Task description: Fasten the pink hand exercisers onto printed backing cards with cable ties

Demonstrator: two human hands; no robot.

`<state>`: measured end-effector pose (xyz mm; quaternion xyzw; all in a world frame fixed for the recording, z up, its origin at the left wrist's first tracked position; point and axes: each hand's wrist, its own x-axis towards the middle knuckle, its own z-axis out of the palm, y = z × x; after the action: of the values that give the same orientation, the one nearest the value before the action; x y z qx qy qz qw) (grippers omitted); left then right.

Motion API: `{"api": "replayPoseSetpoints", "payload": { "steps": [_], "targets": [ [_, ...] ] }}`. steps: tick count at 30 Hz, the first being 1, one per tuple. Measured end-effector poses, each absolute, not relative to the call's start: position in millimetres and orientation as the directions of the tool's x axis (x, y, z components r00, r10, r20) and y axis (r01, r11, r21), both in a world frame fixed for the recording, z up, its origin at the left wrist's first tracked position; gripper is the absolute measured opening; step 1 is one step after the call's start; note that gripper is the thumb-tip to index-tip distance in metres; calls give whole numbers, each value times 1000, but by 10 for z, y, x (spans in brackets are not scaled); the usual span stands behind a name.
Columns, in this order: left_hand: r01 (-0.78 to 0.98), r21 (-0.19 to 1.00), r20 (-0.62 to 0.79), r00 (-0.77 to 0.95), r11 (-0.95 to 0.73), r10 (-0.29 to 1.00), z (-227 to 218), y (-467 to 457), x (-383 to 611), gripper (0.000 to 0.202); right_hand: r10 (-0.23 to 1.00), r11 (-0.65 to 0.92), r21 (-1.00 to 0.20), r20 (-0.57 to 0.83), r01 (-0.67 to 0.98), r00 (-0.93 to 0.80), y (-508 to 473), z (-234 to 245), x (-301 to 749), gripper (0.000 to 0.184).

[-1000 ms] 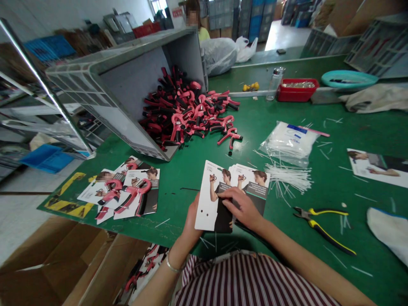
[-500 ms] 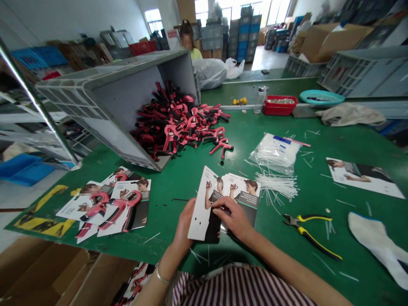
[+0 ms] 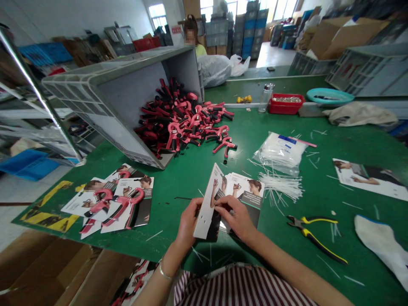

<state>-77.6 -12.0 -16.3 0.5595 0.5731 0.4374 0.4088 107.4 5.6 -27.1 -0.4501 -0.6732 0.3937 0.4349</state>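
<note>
My left hand (image 3: 187, 223) grips a printed cardboard card (image 3: 206, 212) by its left side, holding it up at a tilt. The card has small punched holes near its lower part. My right hand (image 3: 237, 217) has thumb and fingers pinched together against the card's face; anything between the fingertips is too small to make out. Under that hand lies a stack of the same cards (image 3: 252, 208). White cable ties (image 3: 282, 186) are spread to the right of the stack, beside a clear bag of them (image 3: 280, 153).
A tipped grey crate (image 3: 121, 114) spills red-and-black hand grips (image 3: 191, 119) onto the green table. Cards with hand grips (image 3: 117, 204) lie at left. At right are pliers (image 3: 315, 238), a white glove (image 3: 379, 242) and a single card (image 3: 369, 178). A person (image 3: 199, 46) is behind the crate.
The card in my left hand has turned more edge-on to me. My right fingers stay pinched at it. The whole view has shifted slightly.
</note>
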Motion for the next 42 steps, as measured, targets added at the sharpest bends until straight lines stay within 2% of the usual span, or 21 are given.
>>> {"api": "replayPoseSetpoints", "payload": {
  "steps": [4, 9, 13, 15, 17, 19, 22, 24, 28, 31, 33, 36, 42],
  "targets": [
    [49, 987, -161, 133, 156, 978, 39, -84, -906, 55, 937, 319, -904, 257, 285, -236, 101, -256, 1085, 5],
    [192, 920, -379, 225, 341, 898, 210, -41, -1025, 61, 923, 371, -890, 323, 267, -208, 73, -117, 1157, 7],
    [134, 898, -440, 254, 420, 861, 178, -55, -1000, 60, 928, 355, -887, 296, 294, -225, 20, -41, 1527, 10],
    [112, 903, -428, 271, 414, 862, 144, -45, -944, 61, 957, 280, -880, 223, 383, -186, 137, -87, 1869, 15],
    [100, 909, -415, 324, 405, 850, 99, 5, -861, 59, 992, 113, -854, 122, 508, -15, 394, -172, 2277, 23],
    [118, 900, -432, 372, 420, 822, 40, 91, -767, 56, 981, -67, -767, 65, 638, 181, 746, -255, 2679, 24],
    [114, 887, -458, 339, 447, 822, -52, 218, -666, 52, 953, -144, -717, 84, 682, 290, 1271, -329, 3108, 20],
    [32, 886, -451, 288, 462, 845, -93, 248, -650, 50, 946, -170, -717, 73, 676, 316, 1531, -366, 3236, 17],
    [-181, 860, -447, 179, 476, 876, -111, 165, -714, 49, 952, -189, -767, 10, 613, 307, 1805, -467, 3261, 19],
    [-248, 860, -447, 60, 447, 893, -75, 104, -818, 52, 960, -156, -850, -11, 502, 278, 1879, -490, 3263, 21],
    [-227, 881, -421, 23, 415, 907, -27, 109, -902, 53, 965, -124, -908, -16, 399, 263, 1892, -452, 3291, 27],
    [-160, 906, -389, 57, 393, 920, 50, 154, -976, 50, 967, -75, -967, -10, 245, 255, 1870, -347, 3335, 33],
    [-99, 909, -390, 151, 406, 909, 2, 119, -749, 44, 954, 22, -999, 31, 33, 298, 1703, -174, 3257, 36]
  ]
}}
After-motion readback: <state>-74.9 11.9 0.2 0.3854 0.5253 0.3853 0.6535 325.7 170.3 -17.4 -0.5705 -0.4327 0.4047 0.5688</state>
